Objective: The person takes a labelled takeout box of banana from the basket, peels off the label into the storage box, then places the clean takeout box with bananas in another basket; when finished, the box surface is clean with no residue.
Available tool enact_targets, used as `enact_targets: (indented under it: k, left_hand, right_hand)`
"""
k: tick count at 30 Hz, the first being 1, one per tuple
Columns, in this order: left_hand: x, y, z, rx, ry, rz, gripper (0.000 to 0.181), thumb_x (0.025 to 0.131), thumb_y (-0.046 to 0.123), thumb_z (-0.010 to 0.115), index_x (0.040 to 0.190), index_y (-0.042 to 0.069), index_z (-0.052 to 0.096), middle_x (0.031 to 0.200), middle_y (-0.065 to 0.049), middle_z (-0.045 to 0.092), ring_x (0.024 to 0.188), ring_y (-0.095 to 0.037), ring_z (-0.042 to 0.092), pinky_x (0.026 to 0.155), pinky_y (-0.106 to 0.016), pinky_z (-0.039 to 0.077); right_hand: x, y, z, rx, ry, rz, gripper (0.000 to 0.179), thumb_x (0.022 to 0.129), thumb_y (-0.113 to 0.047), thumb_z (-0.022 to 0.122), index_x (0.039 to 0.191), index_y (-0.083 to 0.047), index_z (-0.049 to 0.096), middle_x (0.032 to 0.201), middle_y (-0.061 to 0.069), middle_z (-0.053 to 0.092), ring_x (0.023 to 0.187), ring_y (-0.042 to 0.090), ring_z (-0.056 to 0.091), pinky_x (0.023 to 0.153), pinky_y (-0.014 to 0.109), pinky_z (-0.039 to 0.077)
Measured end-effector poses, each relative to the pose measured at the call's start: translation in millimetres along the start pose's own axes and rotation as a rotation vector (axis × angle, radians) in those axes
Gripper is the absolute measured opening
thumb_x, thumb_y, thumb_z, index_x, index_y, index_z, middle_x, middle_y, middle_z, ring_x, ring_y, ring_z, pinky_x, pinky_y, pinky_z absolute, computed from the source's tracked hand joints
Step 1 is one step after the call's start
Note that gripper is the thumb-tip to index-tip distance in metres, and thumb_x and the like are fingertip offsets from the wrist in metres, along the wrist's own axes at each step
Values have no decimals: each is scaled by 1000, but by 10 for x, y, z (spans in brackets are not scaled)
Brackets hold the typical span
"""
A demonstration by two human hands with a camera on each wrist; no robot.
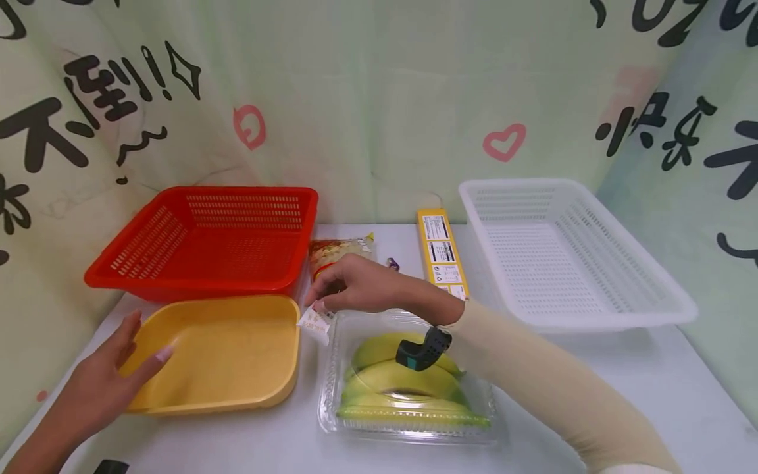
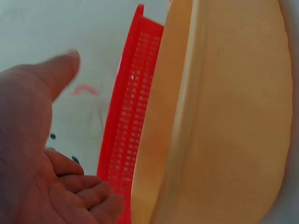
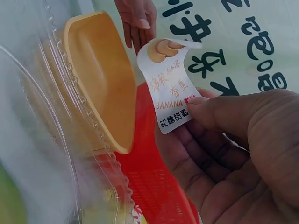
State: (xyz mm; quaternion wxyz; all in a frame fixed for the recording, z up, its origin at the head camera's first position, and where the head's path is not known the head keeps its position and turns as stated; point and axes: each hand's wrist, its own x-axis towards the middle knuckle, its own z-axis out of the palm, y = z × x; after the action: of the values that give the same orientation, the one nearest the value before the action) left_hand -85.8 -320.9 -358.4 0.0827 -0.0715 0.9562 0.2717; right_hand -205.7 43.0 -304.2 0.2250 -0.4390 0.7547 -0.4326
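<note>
Between thumb and fingers, my right hand [image 1: 364,284] pinches a white paper label [image 3: 164,88] printed with "BANANA" and orange fruit pictures; its top end curls over in the right wrist view. In the head view the label hangs between the yellow basin [image 1: 219,355] and a clear plastic box [image 1: 328,395]. Yellow-green bananas [image 1: 403,382] lie inside the lidded box, just below the right forearm. At the basin's left side, my left hand [image 1: 112,375] is held with thumb and fingers spread, holding nothing. The left wrist view shows this hand [image 2: 60,186] beside the basin's rim.
Behind the basin stands a red slotted basket [image 1: 237,253]. A snack packet [image 1: 340,250], a small purple-wrapped item [image 1: 393,264] and a long yellow box [image 1: 441,253] lie at the back. A white basket [image 1: 545,263] stands to the right, with a printed curtain [image 1: 379,99] behind.
</note>
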Motion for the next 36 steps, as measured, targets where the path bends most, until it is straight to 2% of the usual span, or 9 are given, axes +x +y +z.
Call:
enact_targets:
  k: [5,11,15,17,21,26,29,36]
  left_hand:
    - [9,-142,-32,-16,-27,-11,101,96,55,49,148,-3,-16,152,-35,-6,127,-62,22,92,-63,37]
    - [37,-262,-45,68,-52,-58,120,87,61,61,144,-3,-24,148,-36,-15,127,-63,13,91,-74,28]
    - [66,-402,-24,67,-82,-6,123,85,58,64,143,-4,-24,148,-37,-17,129,-63,9,92,-78,22]
    - [87,-454,-3,67,-94,25,123,85,56,66,144,-5,-23,149,-37,-16,128,-62,12,93,-78,21]
    - [94,-453,65,81,-130,12,132,78,59,72,145,-1,-25,150,-35,-15,123,-58,19,95,-75,24]
    - [77,-414,143,94,-141,16,140,70,60,78,145,2,-25,151,-32,-19,125,-58,15,95,-74,24]
    - [86,-416,159,109,-147,24,141,70,61,78,145,0,-25,151,-31,-21,125,-58,14,95,-74,23]
    - [114,-421,158,67,-211,-49,143,70,62,77,142,-1,-30,148,-33,-25,122,-58,14,97,-73,20]
  right_hand:
    - [114,39,93,11,-22,55,16,92,0,64,106,-1,72,93,0,69,82,15,60,77,26,55]
    - [235,72,188,-14,-41,90,18,93,-2,63,108,-4,72,94,-2,69,84,14,60,75,24,55]
    - [319,86,229,-52,-48,59,18,93,-1,63,109,-3,72,92,-2,68,82,14,58,73,23,55]
    - [354,93,245,-53,-53,48,19,93,1,62,109,0,71,91,0,68,81,14,57,73,22,54]
    - [395,91,277,-45,-59,67,20,93,2,61,111,2,69,91,2,67,80,13,56,72,21,53]
    - [412,83,299,-59,-54,113,20,93,1,62,112,2,70,91,1,68,78,13,56,70,20,54]
    - [428,93,314,-77,-46,139,19,93,-1,63,110,1,71,88,-1,68,77,14,57,69,20,54]
    - [483,125,367,-97,-49,172,18,93,-1,63,107,-2,74,89,-3,69,78,12,57,71,17,53]
